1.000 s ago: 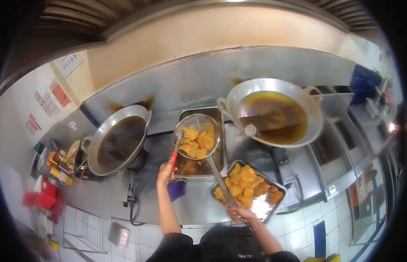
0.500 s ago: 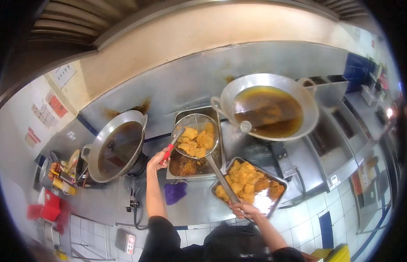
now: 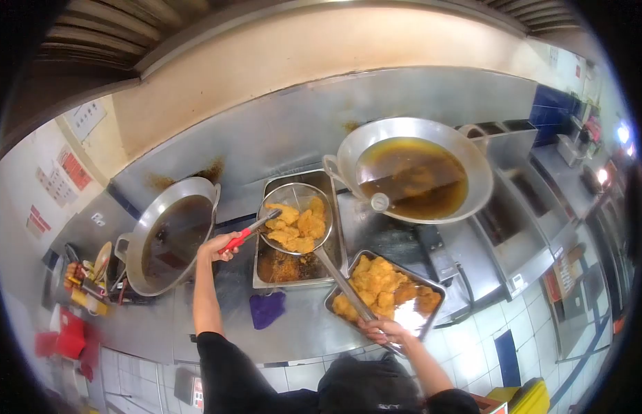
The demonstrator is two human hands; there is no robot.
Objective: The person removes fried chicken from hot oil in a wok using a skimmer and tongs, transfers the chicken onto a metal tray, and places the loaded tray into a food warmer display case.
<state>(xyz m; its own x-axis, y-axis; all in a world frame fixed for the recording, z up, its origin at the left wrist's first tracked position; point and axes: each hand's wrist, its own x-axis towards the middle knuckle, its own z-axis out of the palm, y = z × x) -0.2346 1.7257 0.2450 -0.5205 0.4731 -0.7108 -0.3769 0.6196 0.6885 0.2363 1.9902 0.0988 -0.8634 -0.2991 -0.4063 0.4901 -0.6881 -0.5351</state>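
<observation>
My left hand [image 3: 223, 247] is wrapped round the red handle of a pair of tongs [image 3: 248, 231], whose metal tips reach over the left rim of a round strainer. In the strainer [image 3: 319, 250] lie several golden fried pieces [image 3: 293, 224]. My right hand [image 3: 384, 330] grips the strainer's long metal handle [image 3: 343, 281]. The basket is held above a rectangular metal pan [image 3: 300, 276] with brown liquid and crumbs in it. Below the strainer handle, a metal tray [image 3: 431, 321] holds more fried pieces [image 3: 382, 286].
A large wok of oil [image 3: 483, 183] stands at the right, with a round dial thermometer [image 3: 379, 201] at its rim. Another wok of dark oil [image 3: 131, 259] is at the left. A purple cloth [image 3: 267, 309] lies on the steel counter [image 3: 231, 324] near its front edge.
My left hand has moved left and slightly up, turning the tongs from steep to flatter, their tips still by the strainer. The whole view has shifted a little.
</observation>
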